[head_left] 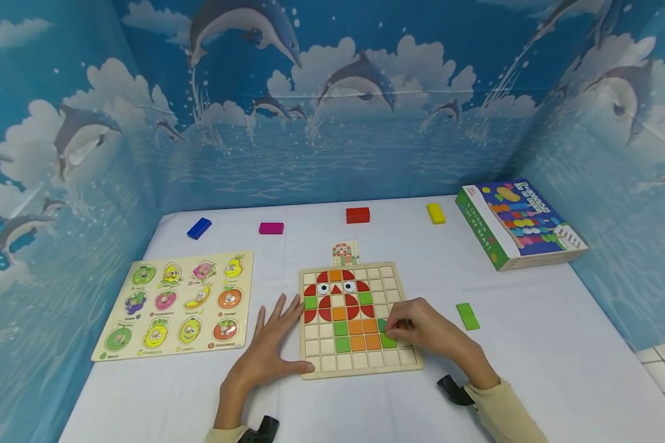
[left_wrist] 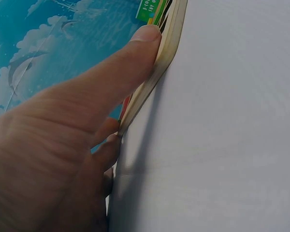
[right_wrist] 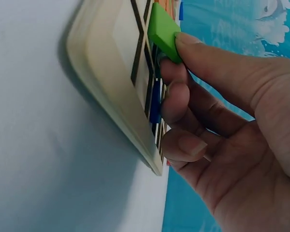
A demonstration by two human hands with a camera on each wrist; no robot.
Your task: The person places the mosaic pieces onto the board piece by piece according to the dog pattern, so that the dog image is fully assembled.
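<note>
A square wooden grid board [head_left: 313, 347] lies on the table, partly filled with red, orange, green and white-and-black eye tiles in an owl-like pattern. My left hand [head_left: 266, 363] rests at its left side, fingers spread and straight. The left thumb [left_wrist: 135, 58] touches the front left corner. Over the board's lower right part, my right hand [head_left: 429, 329] pinches a small green tile [right_wrist: 163, 31] between thumb and forefinger, the tile at the board's surface. Just behind the board lies a small pattern card [head_left: 346, 253] with a similar picture.
A fruit picture board [head_left: 185, 351] lies on the left. Along the back are blue [head_left: 199, 228], magenta [head_left: 271, 228], red [head_left: 358, 215] and yellow [head_left: 436, 213] blocks. Right of the board sits a green block [head_left: 468, 316], with a game box [head_left: 523, 221] behind. Dolphin-printed curtains [head_left: 321, 160] surround the table.
</note>
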